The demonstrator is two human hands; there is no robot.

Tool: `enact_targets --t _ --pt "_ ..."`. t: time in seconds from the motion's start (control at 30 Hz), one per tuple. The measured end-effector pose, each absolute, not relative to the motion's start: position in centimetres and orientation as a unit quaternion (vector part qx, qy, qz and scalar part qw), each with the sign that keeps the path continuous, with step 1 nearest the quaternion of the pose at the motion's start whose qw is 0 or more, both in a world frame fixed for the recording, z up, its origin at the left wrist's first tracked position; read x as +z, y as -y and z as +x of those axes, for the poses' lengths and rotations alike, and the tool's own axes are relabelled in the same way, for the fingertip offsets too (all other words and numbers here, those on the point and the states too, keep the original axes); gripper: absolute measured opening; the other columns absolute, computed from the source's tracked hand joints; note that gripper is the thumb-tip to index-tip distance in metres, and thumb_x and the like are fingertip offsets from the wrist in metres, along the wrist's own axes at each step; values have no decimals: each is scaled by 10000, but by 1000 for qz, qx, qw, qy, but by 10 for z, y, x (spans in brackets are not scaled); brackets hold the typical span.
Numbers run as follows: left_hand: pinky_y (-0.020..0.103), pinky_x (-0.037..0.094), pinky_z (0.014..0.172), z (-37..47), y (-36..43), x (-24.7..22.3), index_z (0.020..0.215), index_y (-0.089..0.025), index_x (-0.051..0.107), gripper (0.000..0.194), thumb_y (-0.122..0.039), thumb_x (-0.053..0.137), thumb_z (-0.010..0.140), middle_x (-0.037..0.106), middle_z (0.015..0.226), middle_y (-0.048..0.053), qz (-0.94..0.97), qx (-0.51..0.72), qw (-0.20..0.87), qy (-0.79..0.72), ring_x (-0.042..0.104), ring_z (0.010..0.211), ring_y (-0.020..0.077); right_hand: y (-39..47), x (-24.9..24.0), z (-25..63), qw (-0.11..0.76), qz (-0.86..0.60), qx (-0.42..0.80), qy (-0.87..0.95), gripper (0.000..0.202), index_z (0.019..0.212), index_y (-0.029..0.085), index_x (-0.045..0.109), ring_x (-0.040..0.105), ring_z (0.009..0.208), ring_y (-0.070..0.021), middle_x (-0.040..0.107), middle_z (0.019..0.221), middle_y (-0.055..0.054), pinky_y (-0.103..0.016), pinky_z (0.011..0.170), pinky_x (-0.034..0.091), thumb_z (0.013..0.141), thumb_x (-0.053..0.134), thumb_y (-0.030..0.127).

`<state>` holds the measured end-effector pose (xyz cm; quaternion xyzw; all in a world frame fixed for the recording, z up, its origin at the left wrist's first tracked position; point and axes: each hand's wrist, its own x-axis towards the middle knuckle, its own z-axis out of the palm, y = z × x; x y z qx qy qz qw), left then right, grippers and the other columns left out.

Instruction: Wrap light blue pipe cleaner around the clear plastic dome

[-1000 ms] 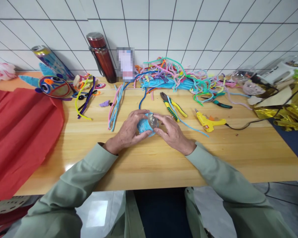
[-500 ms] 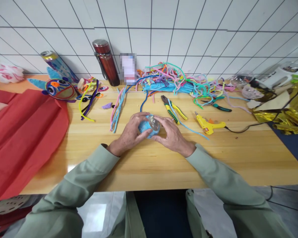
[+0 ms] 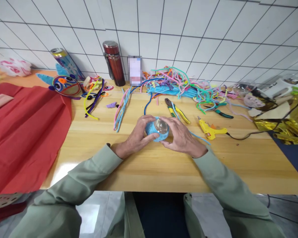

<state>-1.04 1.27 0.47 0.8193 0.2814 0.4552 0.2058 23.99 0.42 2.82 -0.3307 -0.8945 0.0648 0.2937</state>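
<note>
Between the left hand (image 3: 139, 135) and the right hand (image 3: 180, 135), the ball (image 3: 161, 127) is resting; both are grasping its sides. Its blue wrapping (image 3: 151, 128) could be slipping loose if either hand is pressing unevenly.

Cannot see the sides of the blue-wrapped clear piece (image 3: 160, 127), covered by the left hand (image 3: 139, 134) and right hand (image 3: 180, 135). Lose the middle of the light-blue stem (image 3: 200, 137) beneath the right hand. Cannot read the blurred phone (image 3: 134, 71). Lose the red cloth (image 3: 27, 135) past the left edge and the gold foil (image 3: 289, 136) past the right. Cannot identify the dark speck (image 3: 237, 144) on the surface (image 3: 159, 172): too small.
</note>
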Motion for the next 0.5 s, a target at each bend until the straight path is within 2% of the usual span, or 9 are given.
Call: enact_targets --t 0.13,0.3,0.5 --pt "514 535 1109 -13 -13 11 1434 -213 506 511 -510 672 1053 610 1342 156 829 449 163 -289 598 1291 303 2 27 233 288 -324 50 900 1011 1721 200 238 636 1327 -423 643 1468 -210 -651 1077 603 891 799 336" --pt "583 495 1196 -18 -13 22 1558 -222 425 582 -397 669 1060 598 1495 198 865 402 163 -252 577 1432 349 6 24 228 293 -319 17 901 1000 1737 182 149 642 1313 -425 638 1446 -238 -648 1037 622 951 743 356" --pt "603 455 1281 -18 -8 21 1644 -234 325 633 -356 616 1095 455 1664 237 868 397 167 -247 439 1609 351 7 26 228 296 -319 13 900 1046 1744 164 125 649 1290 -426 646 1440 -244 -639 1038 625 939 770 341"
